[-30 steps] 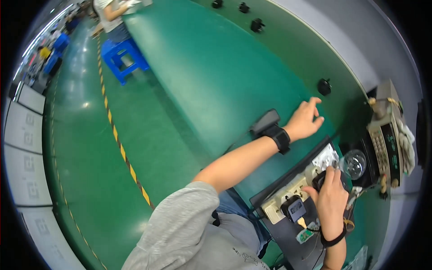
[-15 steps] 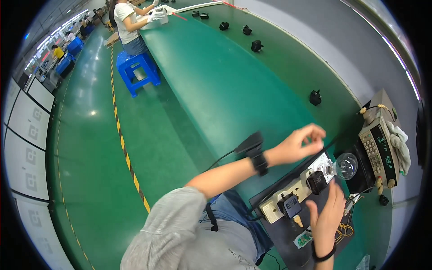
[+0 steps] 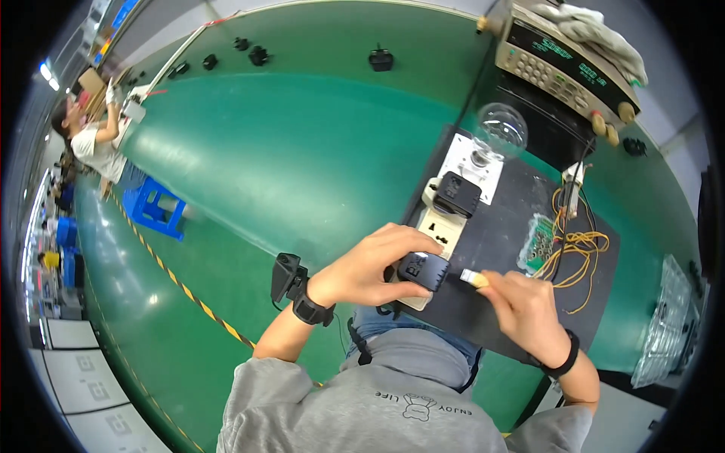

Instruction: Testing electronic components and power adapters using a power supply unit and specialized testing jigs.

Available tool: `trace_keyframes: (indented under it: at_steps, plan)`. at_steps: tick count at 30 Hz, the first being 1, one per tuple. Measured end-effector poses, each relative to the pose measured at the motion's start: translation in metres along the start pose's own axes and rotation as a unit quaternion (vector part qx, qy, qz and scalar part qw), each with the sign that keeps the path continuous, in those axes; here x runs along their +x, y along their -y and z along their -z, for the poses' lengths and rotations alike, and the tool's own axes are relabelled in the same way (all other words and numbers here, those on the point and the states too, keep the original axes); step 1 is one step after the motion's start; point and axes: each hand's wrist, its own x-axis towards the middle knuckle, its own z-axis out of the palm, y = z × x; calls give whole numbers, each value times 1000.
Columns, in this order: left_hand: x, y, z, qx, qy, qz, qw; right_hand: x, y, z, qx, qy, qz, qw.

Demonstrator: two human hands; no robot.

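The adapter (image 3: pixel 424 269) looks like matt black plastic, the power strip (image 3: pixel 440 224) smooth cream plastic, the mat (image 3: pixel 504 240) matt black, probably rubber.

Long green workbench (image 3: pixel 302 151) runs across the view. At its far right stands a bench instrument (image 3: pixel 566 64) with a row of buttons, and a pale cloth (image 3: pixel 585 26) lies on top of it. A clear glass bulb (image 3: pixel 500 128) sits in a white holder. Yellow wires (image 3: pixel 578 249) lie loose beside a small green circuit board (image 3: pixel 538 245). Several black plugs (image 3: pixel 381 58) lie along the far edge. A blue stool (image 3: pixel 155 208) stands on the floor; another person (image 3: pixel 94 143) works nearby.
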Motion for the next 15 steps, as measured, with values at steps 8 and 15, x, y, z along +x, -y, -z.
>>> trace_keyframes:
  at_steps: [8, 15]
  plan:
    - [17, -9, 30, -221, -170, -238, 931, 20, -32, 2, -40, -91, -43, 994]
    - [64, 54, 46, -119, -245, 46, 961, 35, -40, -11, 16, -108, -18, 994]
